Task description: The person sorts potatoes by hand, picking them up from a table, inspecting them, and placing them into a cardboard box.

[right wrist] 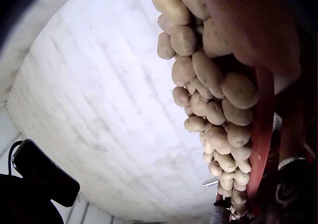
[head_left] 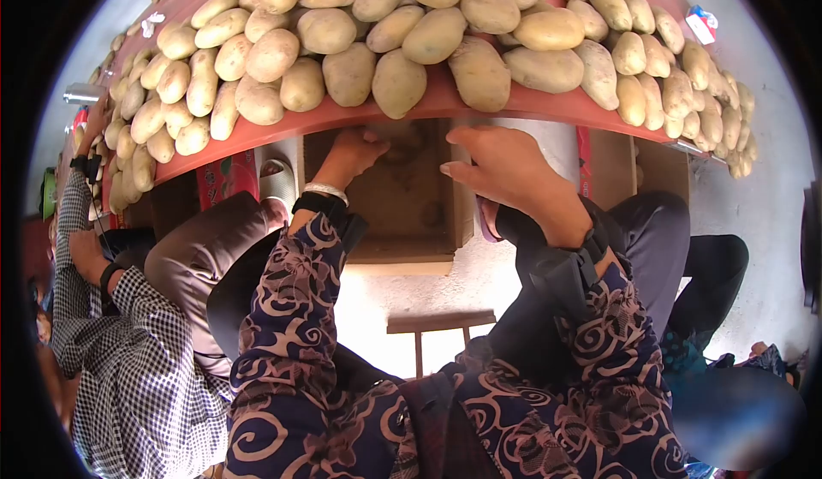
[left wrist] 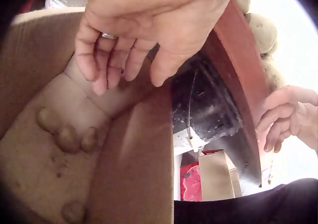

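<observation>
Potatoes lie heaped along the edge of a red table. Below that edge stands an open cardboard box; in the left wrist view several potatoes lie on its bottom. The left hand hangs over the box, and in the left wrist view this hand has loosely bent fingers with nothing in them. At the table's edge, the right hand has its thumb and fingers apart and holds nothing visible. It is a dark, blurred shape beside the potatoes in the right wrist view.
Another person in a checked shirt sits at the left, a hand near the table's left end. More cardboard boxes stand under the table at the right. A small stool is on the floor below. Someone else sits at the lower right.
</observation>
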The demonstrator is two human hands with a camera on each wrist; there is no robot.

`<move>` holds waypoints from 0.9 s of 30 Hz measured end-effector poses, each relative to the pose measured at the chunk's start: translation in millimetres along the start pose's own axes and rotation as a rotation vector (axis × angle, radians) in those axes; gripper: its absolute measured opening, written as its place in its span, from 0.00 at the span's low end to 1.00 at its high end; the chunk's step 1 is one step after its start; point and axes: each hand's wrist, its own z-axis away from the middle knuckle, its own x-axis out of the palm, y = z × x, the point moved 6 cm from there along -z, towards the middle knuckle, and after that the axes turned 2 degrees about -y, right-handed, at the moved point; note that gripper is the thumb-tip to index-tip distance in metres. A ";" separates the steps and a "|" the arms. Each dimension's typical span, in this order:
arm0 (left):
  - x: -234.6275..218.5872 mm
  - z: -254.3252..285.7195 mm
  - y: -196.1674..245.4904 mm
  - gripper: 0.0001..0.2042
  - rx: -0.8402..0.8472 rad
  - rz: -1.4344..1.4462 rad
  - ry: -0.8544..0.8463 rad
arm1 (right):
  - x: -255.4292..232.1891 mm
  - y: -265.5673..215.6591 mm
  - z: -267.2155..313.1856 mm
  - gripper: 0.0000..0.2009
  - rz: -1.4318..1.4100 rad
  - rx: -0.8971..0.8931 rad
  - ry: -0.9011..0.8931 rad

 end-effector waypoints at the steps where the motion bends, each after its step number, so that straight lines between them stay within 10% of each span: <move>1: 4.1 2.7 0.2 0.12 0.007 0.000 -0.009 | 0.4 -0.4 0.5 0.14 -0.009 -0.005 0.008; 13: 137.2 47.7 -63.4 0.12 -0.006 -0.112 -0.417 | 17.7 5.9 -3.4 0.14 -0.031 -0.066 -0.039; 17: 172.2 93.5 -53.4 0.22 0.427 -0.215 -0.684 | 17.5 3.3 -4.2 0.14 -0.024 -0.065 -0.048; 21: 169.0 80.6 -96.4 0.30 0.414 -0.404 -0.646 | 19.9 -0.4 -4.4 0.14 -0.020 -0.086 -0.088; 27: 153.2 84.3 -91.2 0.08 0.671 -0.761 -0.202 | 25.0 -1.8 -6.8 0.14 -0.011 -0.092 -0.097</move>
